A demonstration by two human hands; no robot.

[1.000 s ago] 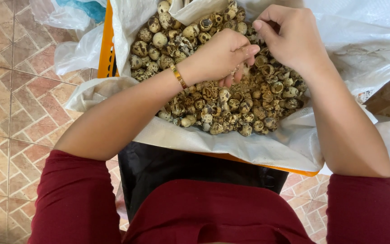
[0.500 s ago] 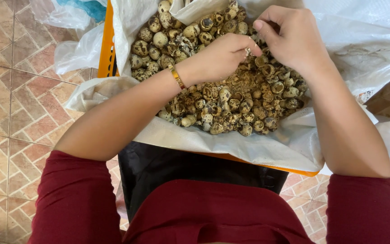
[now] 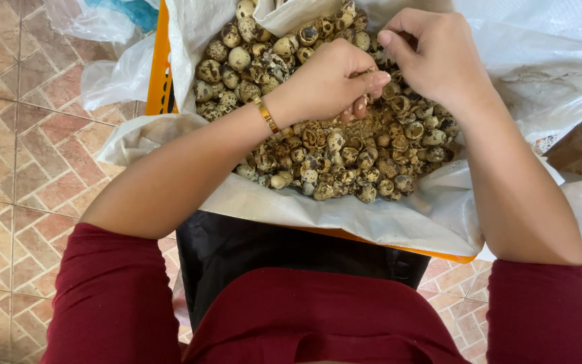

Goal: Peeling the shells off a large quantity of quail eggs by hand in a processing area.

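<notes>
Both hands meet over a heap of speckled quail eggs in the upper middle of the frame: the left hand is curled with its fingertips pinched together right against the pile, and the right hand is bent beside it with fingers tucked inward, nearly touching the left; whether either one actually grips an egg I cannot tell, since the fingers hide what lies between them. A gold bracelet sits on the left wrist. Eggs fill a white plastic sack that lines an orange crate, whose edge shows at the upper left and again below the sack. Dark red sleeves cover the upper arms at the bottom of the frame, and a brown tiled floor runs along the left side
</notes>
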